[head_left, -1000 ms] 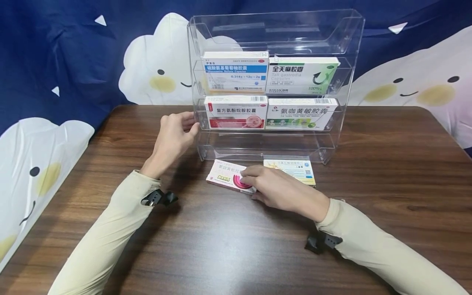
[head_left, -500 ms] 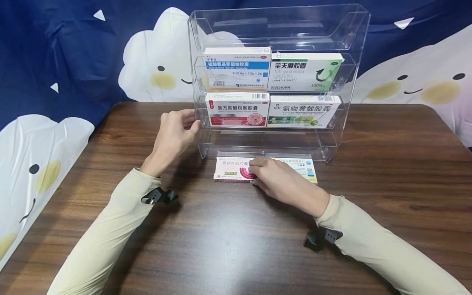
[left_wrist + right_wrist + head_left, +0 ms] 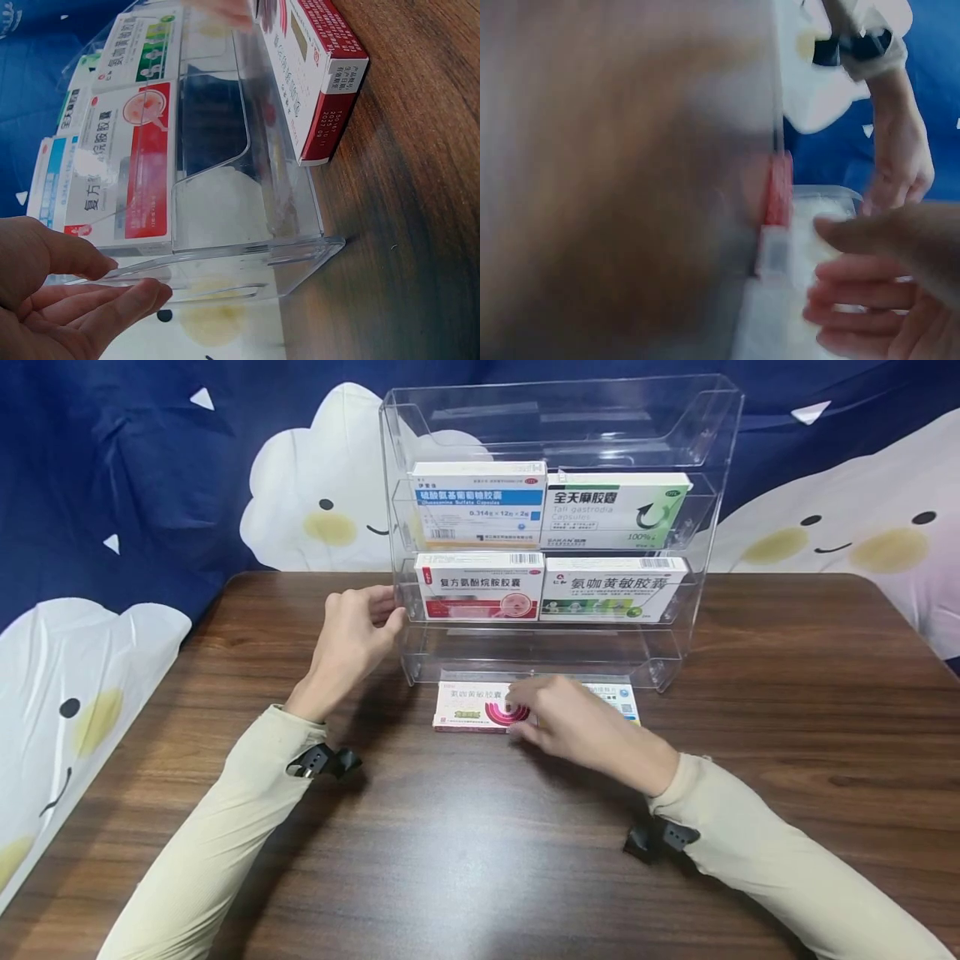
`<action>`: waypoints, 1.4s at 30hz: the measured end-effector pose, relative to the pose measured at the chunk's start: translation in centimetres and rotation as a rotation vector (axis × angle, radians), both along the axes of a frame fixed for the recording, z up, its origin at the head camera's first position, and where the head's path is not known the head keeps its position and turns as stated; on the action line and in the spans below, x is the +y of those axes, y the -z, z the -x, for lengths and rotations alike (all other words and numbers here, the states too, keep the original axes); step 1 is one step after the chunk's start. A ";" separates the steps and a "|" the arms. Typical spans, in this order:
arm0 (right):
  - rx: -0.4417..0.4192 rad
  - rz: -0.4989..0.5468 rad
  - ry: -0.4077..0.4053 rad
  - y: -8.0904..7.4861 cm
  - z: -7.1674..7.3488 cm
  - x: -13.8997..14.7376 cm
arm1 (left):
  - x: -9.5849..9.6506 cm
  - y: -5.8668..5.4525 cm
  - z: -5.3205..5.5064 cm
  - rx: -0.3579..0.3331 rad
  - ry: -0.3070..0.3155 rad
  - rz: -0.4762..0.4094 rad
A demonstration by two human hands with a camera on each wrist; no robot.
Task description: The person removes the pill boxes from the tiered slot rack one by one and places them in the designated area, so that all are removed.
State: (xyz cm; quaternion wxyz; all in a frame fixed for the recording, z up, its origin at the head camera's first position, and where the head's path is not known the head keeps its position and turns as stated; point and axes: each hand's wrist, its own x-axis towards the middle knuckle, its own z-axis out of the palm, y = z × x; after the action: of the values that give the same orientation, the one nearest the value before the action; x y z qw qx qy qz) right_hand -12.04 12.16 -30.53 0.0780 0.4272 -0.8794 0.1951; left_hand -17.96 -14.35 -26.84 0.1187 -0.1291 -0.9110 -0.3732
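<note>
My left hand (image 3: 356, 635) pinches the left side panel of a clear acrylic display rack (image 3: 390, 510); in the left wrist view, the thumb and fingers lie on either side of that panel. A white medicine box with pink arcs (image 3: 465, 703) lies on the table along the rack's front, its dark red side (image 3: 335, 120) showing from the left wrist. Over this box's right end hovers my right hand (image 3: 581, 727), thumb and fingers parted; in the blurred right wrist view they hold nothing. Partly behind that hand, a white and yellow box (image 3: 622, 696) lies beside the pink one.
Two medicine boxes, one blue and white (image 3: 480, 510) and one green and white (image 3: 615, 514), stand on an upper tier. Below them are a red and white box (image 3: 480, 589) and another with a green strip (image 3: 611, 593). A brown wooden table (image 3: 450, 860) extends in front.
The pink-arc box has turned from slanted to straight and moved right, against the white and yellow box. My right hand has since loosened and lifted off it. The left hand stays put.
</note>
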 end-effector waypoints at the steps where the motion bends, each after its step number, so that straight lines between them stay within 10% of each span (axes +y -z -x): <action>1: -0.001 0.034 0.007 -0.6 0.1 0.5 | 0.0 0.0 0.0 0.003 0.001 0.000; 8: 0.276 0.266 0.149 -6.2 1.8 4.7 | -0.1 0.0 -0.1 -0.010 -0.006 0.003; 12: 0.372 0.223 0.266 -8.5 2.9 6.8 | -0.1 -0.1 -0.1 -0.017 -0.011 0.002; 21: 0.212 0.014 0.320 -9.2 4.3 9.4 | 0.0 -0.1 -0.1 0.000 -0.004 -0.001; 42: 0.132 0.007 0.453 -9.7 4.5 10.4 | 0.1 -0.1 -0.1 0.002 -0.004 -0.001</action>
State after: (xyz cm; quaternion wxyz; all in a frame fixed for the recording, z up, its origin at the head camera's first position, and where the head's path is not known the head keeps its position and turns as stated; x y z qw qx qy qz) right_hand -16.50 22.51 -20.83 0.1786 0.2304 -0.9452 0.1473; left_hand -17.82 -14.22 -26.74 0.1205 -0.1276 -0.9109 -0.3735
